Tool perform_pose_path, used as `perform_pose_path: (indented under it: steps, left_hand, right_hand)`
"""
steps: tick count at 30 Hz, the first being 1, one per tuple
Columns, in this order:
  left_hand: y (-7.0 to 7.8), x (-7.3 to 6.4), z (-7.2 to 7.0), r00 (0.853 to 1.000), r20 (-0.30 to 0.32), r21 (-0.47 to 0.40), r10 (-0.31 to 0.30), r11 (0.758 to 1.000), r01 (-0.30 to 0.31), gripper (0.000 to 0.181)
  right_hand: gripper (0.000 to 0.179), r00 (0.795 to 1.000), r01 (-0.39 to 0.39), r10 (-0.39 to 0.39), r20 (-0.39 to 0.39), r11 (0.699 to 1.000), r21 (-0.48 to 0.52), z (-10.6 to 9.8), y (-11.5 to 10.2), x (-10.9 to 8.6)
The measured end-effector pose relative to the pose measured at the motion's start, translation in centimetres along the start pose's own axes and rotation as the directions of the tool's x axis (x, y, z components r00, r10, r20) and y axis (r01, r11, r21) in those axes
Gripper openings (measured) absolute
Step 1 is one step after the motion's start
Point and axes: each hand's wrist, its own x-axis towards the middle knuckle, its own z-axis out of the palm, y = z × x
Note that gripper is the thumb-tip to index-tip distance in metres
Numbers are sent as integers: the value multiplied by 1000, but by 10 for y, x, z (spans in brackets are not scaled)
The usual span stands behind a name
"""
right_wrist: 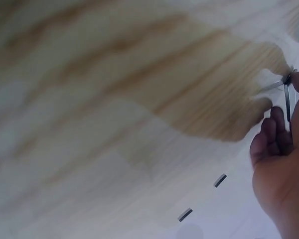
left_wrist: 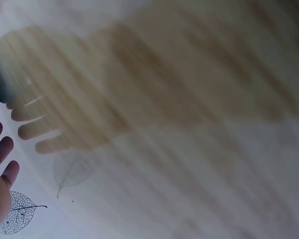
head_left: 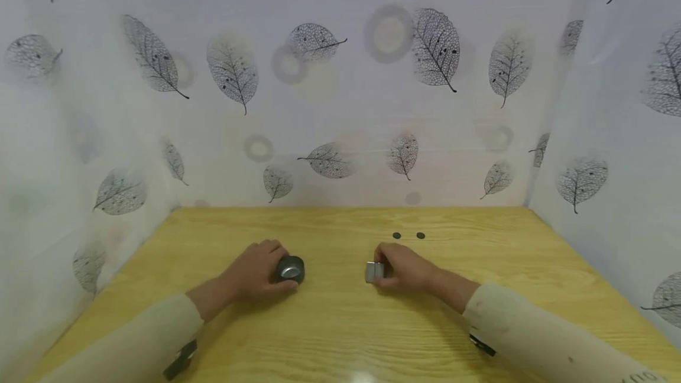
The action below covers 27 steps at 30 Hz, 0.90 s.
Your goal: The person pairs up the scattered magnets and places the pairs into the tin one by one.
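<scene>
Silver block [head_left: 370, 272], likely stiff and slick, is best edge-held; right hand [head_left: 404, 269] pinches its three o'clock side, left hand [head_left: 259, 270] grips cylinder [head_left: 291, 269].

Two discs [head_left: 421, 235] lie behind the box [head_left: 370, 272], right of a probable can [head_left: 290, 270].

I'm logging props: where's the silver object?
In the head view, the silver object is just right of centre, held by the right hand, below two dark discs.

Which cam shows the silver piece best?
Head: the silver piece shows its pale face and a seam, partly covered by the right hand. Right wrist catches only a narrow sliver at the frame's right. Left wrist doesn't show it.
</scene>
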Motion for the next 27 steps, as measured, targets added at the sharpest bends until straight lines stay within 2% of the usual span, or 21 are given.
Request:
perform_pose_path:
  steps: [5, 8, 12, 16, 21, 27]
  left_hand:
    - [-1, 0, 4, 1000, -7, 4, 2, 1000, -2, 54]
    - [-1, 0, 5, 1000, -16, 10, 5, 1000, -5, 54]
    - [-2, 0, 5, 1000, -21, 17, 8, 1000, -7, 55]
    - [-2, 1, 4, 1000, -12, 18, 2, 1000, -2, 55]
    - [-2, 0, 4, 1000, -4, 12, -8, 1000, 8, 55]
    - [-4, 0, 7, 1000, -6, 4, -15, 1000, 15, 54]
  right_hand:
    - [31, 998, 52, -51, -20, 998, 38, -2, 0, -1]
    - [34, 992, 121, -120, -34, 992, 22, -2, 1, -1]
    - [41, 977, 211, -212, -26, 976, -50, -1, 2, -2]
    - [43, 964, 264, -266, 3, 954, -141, 0, 3, -5]
    - [36, 970, 242, -235, 60, 952, -186, 2, 1, -7]
    - [17, 977, 207, -190, 92, 950, -234, 4, -6, -6]
